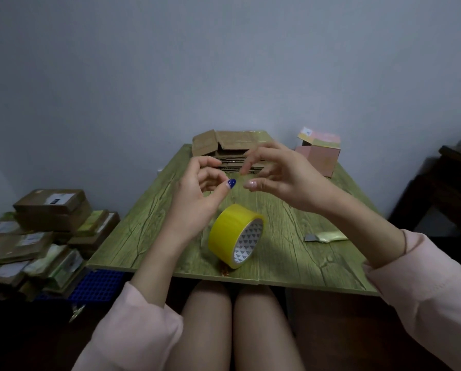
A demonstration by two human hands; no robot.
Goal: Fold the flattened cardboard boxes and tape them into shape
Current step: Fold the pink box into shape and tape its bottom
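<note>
The tape (232, 234) stands on its edge on the table (291, 253), close to the front, so it is easy to grab and can roll. The flat boxes (232, 148) lie in a stack at the far end, not yet picked up. The left hand (197, 194) and the right hand (285, 178) are up in the air above the tape, thumbs almost meeting. Their fingers are loosely bent and hold nothing I can see. They look ready to reach for a box. A pink box (320, 156) sits at the far right. A small cutter (325, 236) lies near the right arm, handy for the tape.
</note>
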